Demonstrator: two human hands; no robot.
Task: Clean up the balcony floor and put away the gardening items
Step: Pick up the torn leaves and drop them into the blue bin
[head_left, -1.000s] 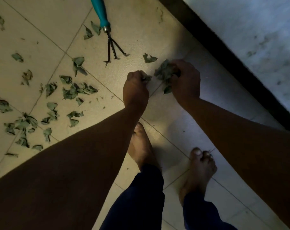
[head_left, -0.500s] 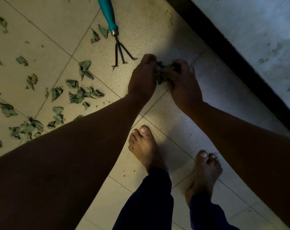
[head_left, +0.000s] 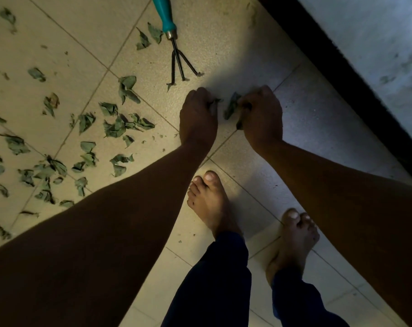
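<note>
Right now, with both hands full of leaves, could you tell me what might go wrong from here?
The hand rake lies with its prongs just beyond the left hand, and both feet are bare, so a forward step could meet metal. The right hand grips a loose clump of leaves, which may shed. Many scattered leaves remain.

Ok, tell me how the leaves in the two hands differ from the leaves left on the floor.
The leaves in the hands are bunched, gripped by the left hand and right hand; the leaves on the floor lie loose and scattered. The held ones sit in shadow, the floor ones in the lit area, left of the hand rake. Both look dry, curled and green.
</note>
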